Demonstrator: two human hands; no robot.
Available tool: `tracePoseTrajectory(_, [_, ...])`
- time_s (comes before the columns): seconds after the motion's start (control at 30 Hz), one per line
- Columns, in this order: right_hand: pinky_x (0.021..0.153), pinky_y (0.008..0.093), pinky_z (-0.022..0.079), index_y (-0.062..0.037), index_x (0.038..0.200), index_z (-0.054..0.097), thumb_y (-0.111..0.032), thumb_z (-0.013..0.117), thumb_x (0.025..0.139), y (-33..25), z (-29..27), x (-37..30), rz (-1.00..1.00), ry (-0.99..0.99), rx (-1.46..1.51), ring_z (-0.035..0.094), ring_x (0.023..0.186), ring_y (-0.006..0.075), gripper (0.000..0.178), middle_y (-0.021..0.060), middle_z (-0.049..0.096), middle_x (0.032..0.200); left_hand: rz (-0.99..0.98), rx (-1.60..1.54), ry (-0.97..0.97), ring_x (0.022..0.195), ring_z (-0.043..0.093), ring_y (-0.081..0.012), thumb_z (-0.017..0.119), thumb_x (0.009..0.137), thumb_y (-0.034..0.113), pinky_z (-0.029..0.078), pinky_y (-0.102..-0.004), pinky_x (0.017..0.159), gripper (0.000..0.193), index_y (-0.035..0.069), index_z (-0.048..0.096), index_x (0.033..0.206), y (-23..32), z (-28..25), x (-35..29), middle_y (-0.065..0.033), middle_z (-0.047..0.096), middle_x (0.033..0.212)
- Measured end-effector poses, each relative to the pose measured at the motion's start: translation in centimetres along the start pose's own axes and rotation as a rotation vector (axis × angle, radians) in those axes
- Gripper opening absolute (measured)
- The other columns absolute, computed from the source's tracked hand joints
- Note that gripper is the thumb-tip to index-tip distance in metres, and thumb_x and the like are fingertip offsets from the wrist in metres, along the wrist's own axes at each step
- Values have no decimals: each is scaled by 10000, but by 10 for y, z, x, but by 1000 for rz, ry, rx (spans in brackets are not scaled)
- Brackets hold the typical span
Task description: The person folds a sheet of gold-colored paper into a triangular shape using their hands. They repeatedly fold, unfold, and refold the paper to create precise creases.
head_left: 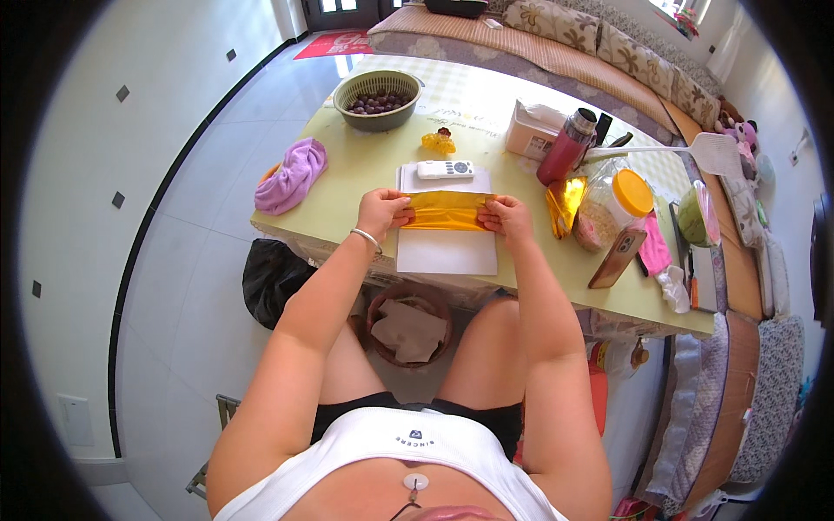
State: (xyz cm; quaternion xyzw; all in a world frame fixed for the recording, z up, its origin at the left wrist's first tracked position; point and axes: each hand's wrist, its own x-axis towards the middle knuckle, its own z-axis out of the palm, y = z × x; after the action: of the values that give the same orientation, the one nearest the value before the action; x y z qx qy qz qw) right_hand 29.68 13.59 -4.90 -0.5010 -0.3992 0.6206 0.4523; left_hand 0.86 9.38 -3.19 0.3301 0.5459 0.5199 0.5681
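A shiny gold foil sheet (pixel 446 212), a wide flat strip, stretches between my two hands over white paper (pixel 446 252) on the table. My left hand (pixel 383 215) pinches its left end, thumb on top. The right end is gripped by my right hand (pixel 508 217) between thumb and fingers. Just beyond the foil, a white remote control (pixel 446 169) lies on the far part of the paper. More gold foil (pixel 566 205) lies to the right, beside a clear jar with a yellow lid (pixel 632 193).
A basin of dark round fruit (pixel 379 102) and a purple cloth (pixel 293 176) are at left. A red thermos (pixel 568 146), tissue box (pixel 532 130), propped phone (pixel 618 258), cut melon (pixel 698 214) and knife (pixel 692 280) stand or lie right. Below the table edge is a bin (pixel 445 306).
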Motion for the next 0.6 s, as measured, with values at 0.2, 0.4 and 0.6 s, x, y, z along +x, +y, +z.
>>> tracePoseTrajectory(0.2, [633,274,585,-80,971,663,-209,695,961,-6,-13,-8,33,-59,-147,748,796,189,134,114,755,904,38,55,-32,751,732,-179,716,925,84,604,-279,672,98,-2,670,941,-8,-7,-4,-79,715,860])
tracePoseTrajectory(0.4, [581,259,557,-58,930,671,-213,718,944,3,-19,-11,-10,8,-188,695,652,147,162,84,729,816,176,335,-71,698,694,-134,748,907,112,560,-248,624,140,-3,685,858,-15,-9,-5,-63,700,783])
tracePoseTrajectory(0.6, [540,282,506,-32,814,717,-232,726,882,6,-18,-20,-113,92,-474,637,538,131,211,66,694,682,299,671,-26,593,620,-128,804,831,175,500,-279,565,222,-10,701,765,-20,-9,-6,-57,664,665])
